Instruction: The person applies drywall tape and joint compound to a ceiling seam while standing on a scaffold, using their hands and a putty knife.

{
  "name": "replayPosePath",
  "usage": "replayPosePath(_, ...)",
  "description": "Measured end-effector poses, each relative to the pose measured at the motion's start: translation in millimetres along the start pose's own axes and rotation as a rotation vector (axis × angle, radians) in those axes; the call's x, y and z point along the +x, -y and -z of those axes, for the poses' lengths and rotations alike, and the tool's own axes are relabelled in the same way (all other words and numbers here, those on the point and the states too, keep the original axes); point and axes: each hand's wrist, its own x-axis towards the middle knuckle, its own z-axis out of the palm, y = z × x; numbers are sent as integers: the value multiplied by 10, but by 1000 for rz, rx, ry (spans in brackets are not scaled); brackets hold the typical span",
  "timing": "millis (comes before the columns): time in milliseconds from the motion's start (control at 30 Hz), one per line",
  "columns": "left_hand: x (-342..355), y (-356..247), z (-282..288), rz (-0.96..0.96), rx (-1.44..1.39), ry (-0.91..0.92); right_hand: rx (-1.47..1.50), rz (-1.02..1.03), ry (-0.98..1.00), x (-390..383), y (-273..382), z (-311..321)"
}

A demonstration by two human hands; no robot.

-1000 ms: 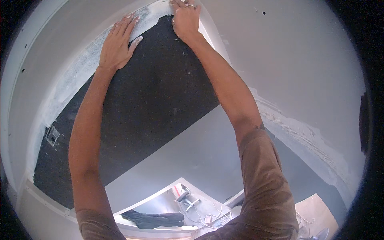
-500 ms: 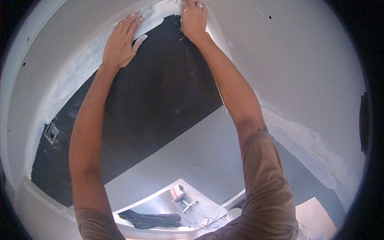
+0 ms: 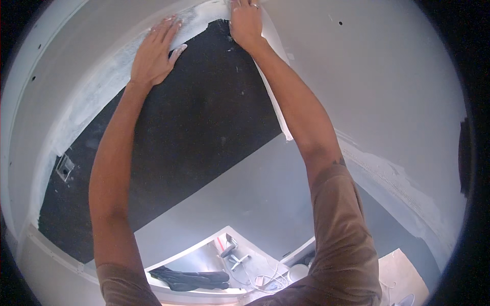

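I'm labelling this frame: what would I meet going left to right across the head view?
Square fitting, left hand, right hand, brown sheet.

Twelve o'clock, and the top edge crops the right hand! Over at nine, the left forearm blocks part of the dark panel.
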Motion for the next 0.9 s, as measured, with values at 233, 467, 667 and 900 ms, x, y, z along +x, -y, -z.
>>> replayPosePath(233,37,-56,11,30,-32,10,322,-39,-30,-55,86,-25)
replayPosePath(467,37,-54,31,8,4,-27,228,-32,-22,-47,134,28)
replayPosePath(667,22,-45,48,10,8,-20,287,-26,2,-153,154,184)
replayPosePath(900,42,-74,-66,31,52,-75,190,37,2,-213,202,128)
